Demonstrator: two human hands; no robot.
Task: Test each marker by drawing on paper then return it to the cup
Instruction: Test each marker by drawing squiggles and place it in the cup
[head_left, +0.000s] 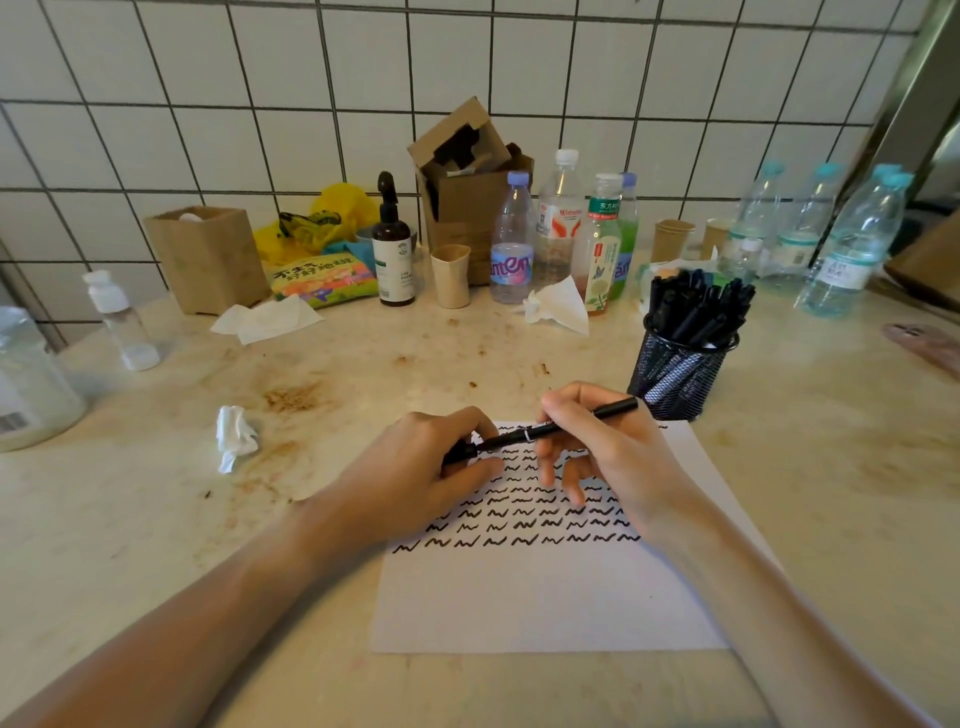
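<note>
A white sheet of paper (540, 603) lies on the counter, its upper half covered in rows of black squiggles. Above it my right hand (608, 452) holds a black marker (608, 413) by its barrel, pointing left. My left hand (415, 473) pinches the marker's cap (462, 451) at the tip end; cap and barrel touch or nearly touch. A black mesh cup (675, 374) full of black markers stands just beyond the paper's far right corner.
Crumpled tissue (235, 435) lies left of the paper. Along the tiled wall stand several bottles (511, 244), paper cups (450, 275), cardboard boxes (208, 257), a snack bag and a brown spray bottle (392, 249). Water bottles (852, 249) crowd the far right. The counter is stained.
</note>
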